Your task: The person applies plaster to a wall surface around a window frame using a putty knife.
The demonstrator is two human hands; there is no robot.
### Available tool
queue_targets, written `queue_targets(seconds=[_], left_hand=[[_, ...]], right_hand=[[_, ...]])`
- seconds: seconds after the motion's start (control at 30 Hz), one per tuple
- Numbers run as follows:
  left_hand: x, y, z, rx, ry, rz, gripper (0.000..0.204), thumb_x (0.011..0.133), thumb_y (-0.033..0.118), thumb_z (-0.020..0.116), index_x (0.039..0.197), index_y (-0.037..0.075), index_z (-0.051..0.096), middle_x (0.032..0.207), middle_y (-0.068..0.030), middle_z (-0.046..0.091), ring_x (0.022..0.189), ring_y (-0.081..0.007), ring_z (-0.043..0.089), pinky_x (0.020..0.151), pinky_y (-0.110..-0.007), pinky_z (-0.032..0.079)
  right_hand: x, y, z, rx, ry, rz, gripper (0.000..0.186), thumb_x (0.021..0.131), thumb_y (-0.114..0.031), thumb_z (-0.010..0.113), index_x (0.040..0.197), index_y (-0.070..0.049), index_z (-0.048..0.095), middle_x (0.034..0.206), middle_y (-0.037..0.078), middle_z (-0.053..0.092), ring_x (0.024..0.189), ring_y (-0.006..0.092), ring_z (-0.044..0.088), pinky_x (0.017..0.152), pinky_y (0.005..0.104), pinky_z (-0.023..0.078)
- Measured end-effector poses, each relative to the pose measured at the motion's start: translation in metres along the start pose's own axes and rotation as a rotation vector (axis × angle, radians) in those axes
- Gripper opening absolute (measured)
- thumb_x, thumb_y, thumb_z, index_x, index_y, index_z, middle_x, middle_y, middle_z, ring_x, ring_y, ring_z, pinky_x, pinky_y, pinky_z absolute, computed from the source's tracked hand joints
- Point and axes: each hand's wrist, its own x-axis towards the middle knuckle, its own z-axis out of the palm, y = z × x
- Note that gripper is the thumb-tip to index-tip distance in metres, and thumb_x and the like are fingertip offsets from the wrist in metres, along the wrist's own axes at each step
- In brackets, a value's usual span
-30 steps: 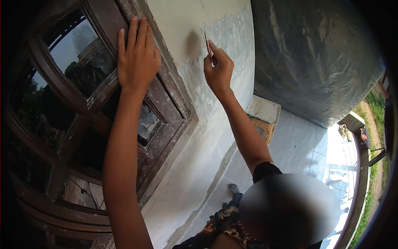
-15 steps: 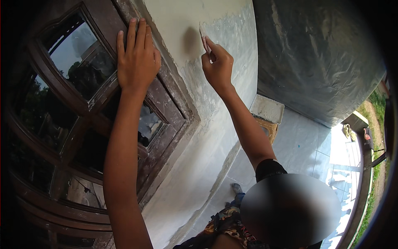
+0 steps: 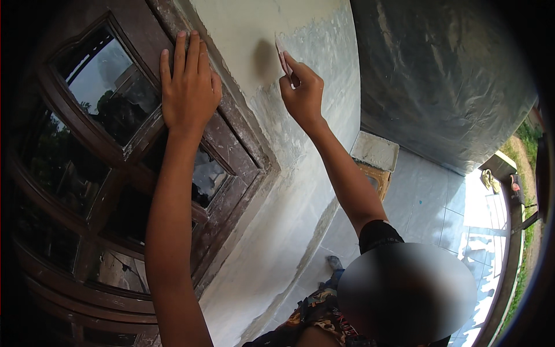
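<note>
My left hand (image 3: 189,95) lies flat, fingers stretched upward, on the dark brown wooden frame (image 3: 151,37) with glass panes. To its right, my right hand (image 3: 303,95) grips a thin putty knife (image 3: 283,59), seen nearly edge-on. The knife's tip points up at the wall (image 3: 329,55), at the border between its cream upper area and a patchy grey, plastered-looking area. Whether the blade touches the surface is hard to make out. My curled fingers hide part of the handle.
A whitish, smeared tray (image 3: 376,151) rests on a wooden stand (image 3: 378,179) by the wall. Dark plastic sheeting (image 3: 439,87) hangs at the right. Grey tiles (image 3: 425,199) cover the floor, and a low ledge (image 3: 502,165) with a cloth (image 3: 489,180) lies farther right.
The view has shifted slightly. My right hand and the putty knife stay at nearly the same spot on the wall, and my left hand remains flat on the frame.
</note>
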Motion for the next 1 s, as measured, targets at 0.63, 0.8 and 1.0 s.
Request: queue_targets(seconds=[0.63,0.8,1.0], left_hand=[[-0.001,-0.001,0.001,-0.011,-0.025,-0.007,0.045,0.092,0.024,0.054,0.134,0.007,0.06,0.151,-0.0049,0.048,0.148,-0.0213,0.033,0.12,-0.047,0.027],[-0.003,-0.002,0.001,0.004,-0.036,-0.011,0.046,0.093,0.024,0.054,0.135,0.007,0.058,0.151,-0.0047,0.048,0.148,-0.0209,0.033,0.12,-0.048,0.029],[-0.002,-0.004,-0.001,0.001,-0.034,-0.012,0.047,0.091,0.025,0.055,0.134,0.006,0.059,0.151,-0.005,0.048,0.148,-0.0213,0.032,0.121,-0.047,0.025]], right_hand=[[-0.004,0.024,0.024,-0.091,-0.092,-0.04,0.049,0.076,0.005,0.065,0.125,-0.002,0.066,0.081,0.017,0.066,0.07,0.0268,0.063,0.068,0.0371,0.052],[-0.112,-0.032,-0.013,0.062,-0.299,0.043,0.058,0.072,0.009,0.067,0.128,-0.005,0.065,0.071,0.007,0.057,0.062,0.017,0.055,0.059,0.0295,0.046],[-0.015,-0.023,-0.007,-0.023,-0.096,0.06,0.049,0.076,0.004,0.063,0.125,-0.001,0.065,0.076,0.015,0.062,0.068,0.0276,0.059,0.065,0.0377,0.048]])
